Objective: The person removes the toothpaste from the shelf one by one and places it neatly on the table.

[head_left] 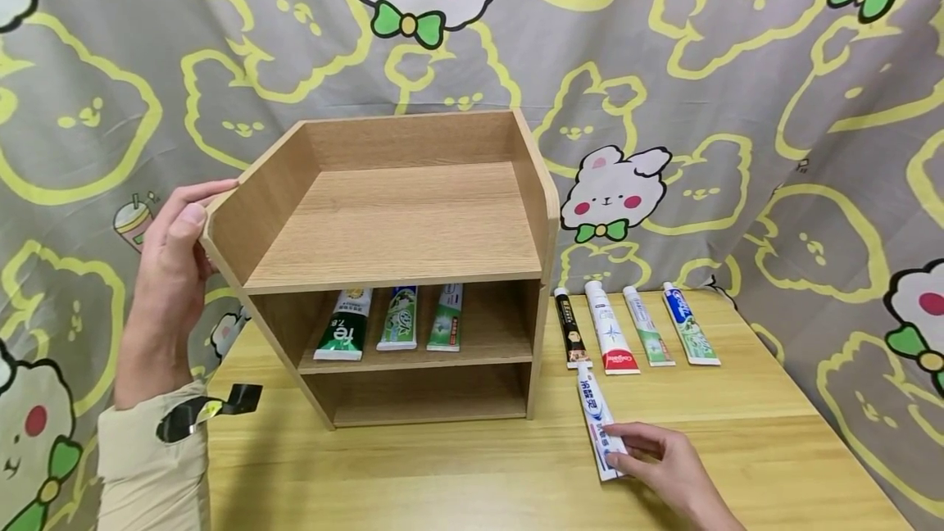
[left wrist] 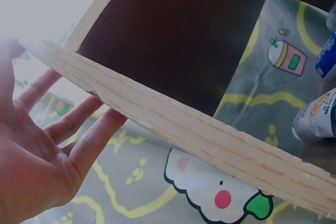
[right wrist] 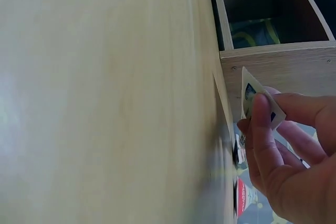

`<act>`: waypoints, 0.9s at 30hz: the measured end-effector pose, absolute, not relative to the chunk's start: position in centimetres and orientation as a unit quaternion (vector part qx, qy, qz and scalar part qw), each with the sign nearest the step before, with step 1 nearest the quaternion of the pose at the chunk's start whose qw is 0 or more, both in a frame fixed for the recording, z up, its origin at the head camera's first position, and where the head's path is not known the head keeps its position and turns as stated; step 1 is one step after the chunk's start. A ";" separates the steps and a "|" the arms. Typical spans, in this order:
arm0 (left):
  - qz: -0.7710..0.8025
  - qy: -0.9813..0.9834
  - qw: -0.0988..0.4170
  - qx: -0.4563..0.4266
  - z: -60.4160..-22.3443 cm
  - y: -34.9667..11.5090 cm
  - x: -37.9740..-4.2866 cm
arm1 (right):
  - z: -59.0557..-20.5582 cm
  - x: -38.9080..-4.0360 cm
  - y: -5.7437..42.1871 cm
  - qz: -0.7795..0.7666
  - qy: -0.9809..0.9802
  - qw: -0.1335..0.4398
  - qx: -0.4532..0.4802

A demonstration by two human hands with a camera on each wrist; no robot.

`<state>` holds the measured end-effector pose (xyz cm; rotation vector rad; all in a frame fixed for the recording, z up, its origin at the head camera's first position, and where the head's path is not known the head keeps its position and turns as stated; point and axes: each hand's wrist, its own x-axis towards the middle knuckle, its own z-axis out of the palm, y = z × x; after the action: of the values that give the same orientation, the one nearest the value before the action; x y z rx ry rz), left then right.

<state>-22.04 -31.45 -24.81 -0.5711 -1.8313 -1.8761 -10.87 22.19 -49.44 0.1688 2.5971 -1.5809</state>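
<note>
A wooden shelf (head_left: 413, 224) stands on the table, and my left hand (head_left: 171, 256) rests on its left side panel near the upper front edge. In the left wrist view the fingers reach behind that panel (left wrist: 173, 114). My right hand (head_left: 667, 465) pinches a white and blue toothpaste tube (head_left: 599, 420) near its flat end, just over the table right of the shelf. The right wrist view shows thumb and fingers on the tube's crimped end (right wrist: 252, 95). On the middle shelf lie a dark green tube (head_left: 344, 326), a blue-green tube (head_left: 399, 319) and a green-white tube (head_left: 446, 319).
Right of the shelf, a black tube (head_left: 571, 328), a red-white Colgate tube (head_left: 612, 330), a green-white tube (head_left: 649, 326) and a blue-green tube (head_left: 691, 324) lie in a row on the table (head_left: 413, 474). A patterned curtain (head_left: 457, 39) hangs behind.
</note>
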 end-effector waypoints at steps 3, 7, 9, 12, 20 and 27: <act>-0.680 -0.666 0.228 -0.207 -24.8 -31.5 -22.0 | -49.6 -11.0 22.0 -0.514 0.854 0.044 0.064; -0.678 -0.667 0.227 -0.208 -24.9 -31.5 -22.0 | -49.7 -11.2 21.8 -0.501 0.861 0.044 0.068; -0.677 -0.669 0.227 -0.208 -24.9 -31.5 -22.0 | -49.8 -11.3 21.7 -0.494 0.866 0.045 0.064; -0.678 -0.668 0.226 -0.207 -24.8 -31.5 -21.9 | -49.9 -11.3 21.8 -0.481 0.874 0.043 0.052; -0.676 -0.671 0.228 -0.200 -24.8 -31.4 -21.8 | -50.0 -11.1 21.8 -0.463 0.885 0.038 -0.002; -0.677 -0.671 0.227 -0.201 -24.8 -31.4 -21.9 | -49.6 -11.2 21.3 -0.390 0.920 0.027 0.011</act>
<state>-21.86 -31.36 -24.82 -0.5532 -1.8485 -1.8664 -11.22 21.29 -49.59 0.0352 2.8425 -1.2040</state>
